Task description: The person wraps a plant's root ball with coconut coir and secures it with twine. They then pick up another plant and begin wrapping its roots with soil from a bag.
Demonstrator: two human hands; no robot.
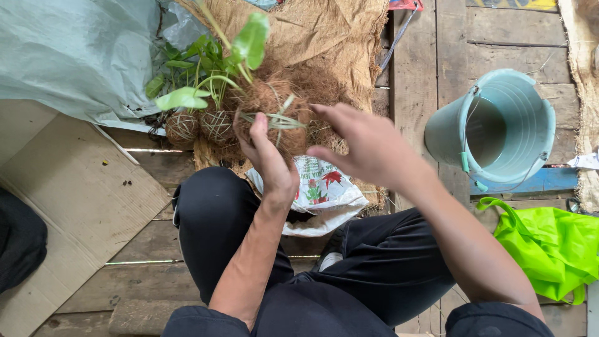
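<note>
My left hand (269, 159) grips a brown ball of coconut fibre (281, 115) with thin green leaves sticking out of it. My right hand (365, 146) hovers just to the right of the ball, fingers spread, thumb and forefinger reaching toward it. Beside the ball on the left lie two small fibre-wrapped plant balls (199, 126) with broad green leaves (206, 68). A printed white plastic bag (324, 187) lies under my hands, over my knees in black trousers.
Burlap sacking (324, 31) with loose fibre covers the wooden plank floor ahead. A pale teal bucket (499, 128) stands at the right, a bright green bag (552, 243) below it. Flattened cardboard (68, 200) and a grey-green tarp (68, 50) lie on the left.
</note>
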